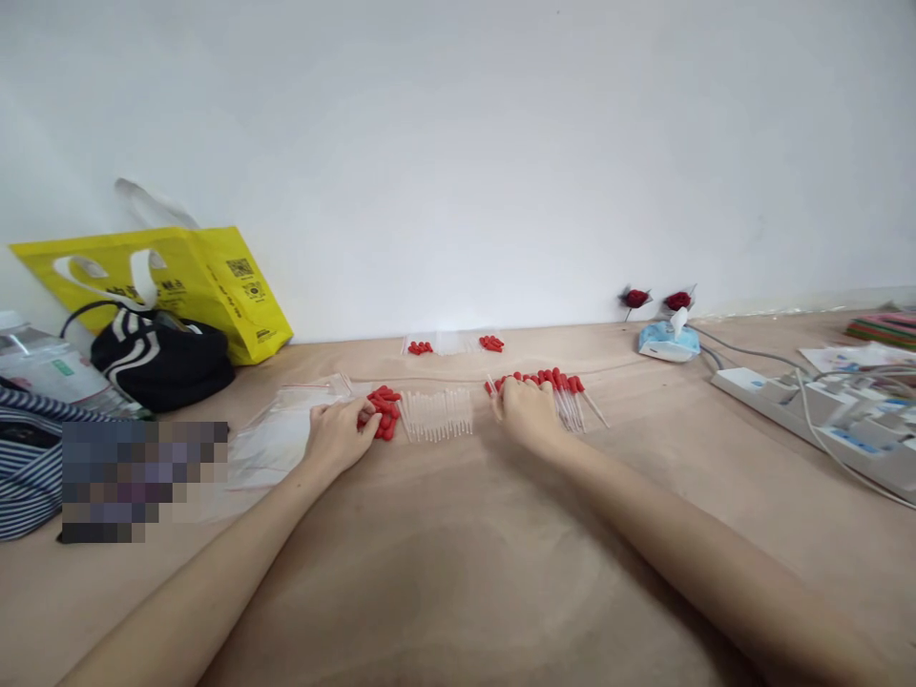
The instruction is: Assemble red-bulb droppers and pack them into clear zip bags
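My left hand [340,431] is at the left edge of a pile of red rubber bulbs [385,412], its thumb and forefinger closed on a bulb there. Right of the pile, slim clear tubes [438,414] lie side by side in a row. My right hand [528,408] is at the left end of a row of droppers [569,396], clear tubes with red bulbs on their upper ends. Its curled fingers pinch a dropper, partly hidden by the hand.
Clear plastic bags [268,434] lie left of the bulbs; small bags with red bulbs [420,348] lie by the wall. A yellow bag [236,286], a black striped pouch [161,358] and a bottle [50,367] stand left. Tissues [668,342] and a power strip [822,420] sit right.
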The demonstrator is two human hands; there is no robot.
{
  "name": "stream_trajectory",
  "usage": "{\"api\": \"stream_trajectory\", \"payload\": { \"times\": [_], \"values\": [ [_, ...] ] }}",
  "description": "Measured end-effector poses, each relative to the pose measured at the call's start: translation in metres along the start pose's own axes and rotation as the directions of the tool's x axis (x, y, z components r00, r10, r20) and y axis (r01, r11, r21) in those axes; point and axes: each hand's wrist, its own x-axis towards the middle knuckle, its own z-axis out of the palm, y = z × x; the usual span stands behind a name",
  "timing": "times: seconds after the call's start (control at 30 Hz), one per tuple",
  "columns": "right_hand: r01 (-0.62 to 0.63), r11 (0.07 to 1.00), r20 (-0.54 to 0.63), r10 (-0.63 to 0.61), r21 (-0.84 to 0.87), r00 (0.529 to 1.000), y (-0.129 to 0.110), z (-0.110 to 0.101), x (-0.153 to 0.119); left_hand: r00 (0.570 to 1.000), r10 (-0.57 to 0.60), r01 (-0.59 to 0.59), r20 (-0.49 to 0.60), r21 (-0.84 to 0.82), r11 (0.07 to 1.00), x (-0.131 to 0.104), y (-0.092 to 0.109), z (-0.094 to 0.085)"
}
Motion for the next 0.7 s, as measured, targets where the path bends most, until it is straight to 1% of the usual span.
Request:
{"api": "stream_trajectory", "payload": {
  "times": [0.03,0.1,0.17,0.2,0.27,0.3,0.33,0.37,0.43,0.47,0.5,0.57,0.6,0.7],
  "values": [
    [0.032,0.999,-0.04,-0.032,0.008,0.999,0.008,0.0,-0.007,1.0,-0.027,0.027,-0.005,-0.003,1.0,0.0,0.001,-0.002],
    [0.14,0.988,-0.115,-0.132,0.063,0.985,0.025,0.003,-0.021,0.996,-0.087,0.087,-0.008,-0.015,0.996,0.001,0.006,-0.011],
    [0.281,0.947,-0.149,-0.259,0.155,0.954,0.041,0.009,-0.033,0.993,-0.115,0.115,-0.007,-0.013,0.993,0.001,0.012,-0.025],
    [0.336,0.923,-0.173,-0.306,0.188,0.936,0.048,0.012,-0.038,0.994,-0.106,0.106,-0.008,-0.009,0.994,0.001,0.017,-0.032],
    [0.42,0.877,-0.22,-0.373,0.235,0.901,0.058,0.016,-0.047,0.999,-0.036,0.035,-0.019,-0.044,0.998,-0.003,0.029,-0.043],
    [0.45,0.858,-0.238,-0.397,0.247,0.886,0.061,0.017,-0.05,0.999,0.029,-0.031,-0.024,-0.097,0.995,-0.006,0.036,-0.046],
    [0.474,0.843,-0.25,-0.416,0.254,0.874,0.063,0.018,-0.053,0.992,0.118,-0.122,-0.034,-0.172,0.978,-0.011,0.043,-0.045],
    [0.491,0.832,-0.256,-0.432,0.257,0.865,0.064,0.017,-0.055,0.974,0.219,-0.225,-0.053,-0.258,0.939,-0.017,0.051,-0.043],
    [0.517,0.818,-0.252,-0.46,0.253,0.851,0.065,0.016,-0.058,0.918,0.381,-0.393,-0.11,-0.385,0.835,-0.03,0.064,-0.031],
    [0.528,0.812,-0.245,-0.475,0.248,0.845,0.064,0.015,-0.06,0.889,0.441,-0.45,-0.126,-0.426,0.785,-0.036,0.07,-0.024],
    [0.54,0.806,-0.237,-0.49,0.243,0.839,0.063,0.014,-0.061,0.866,0.486,-0.483,-0.121,-0.457,0.747,-0.042,0.075,-0.017],
    [0.563,0.792,-0.221,-0.521,0.236,0.825,0.061,0.013,-0.064,0.839,0.535,-0.509,-0.101,-0.497,0.703,-0.049,0.082,-0.004],
    [0.574,0.784,-0.214,-0.534,0.238,0.818,0.06,0.012,-0.065,0.833,0.547,-0.506,-0.084,-0.513,0.693,-0.051,0.084,0.0],
    [0.592,0.764,-0.196,-0.558,0.258,0.806,0.056,0.013,-0.067,0.838,0.545,-0.47,-0.039,-0.56,0.683,-0.053,0.087,0.006]
  ]
}}
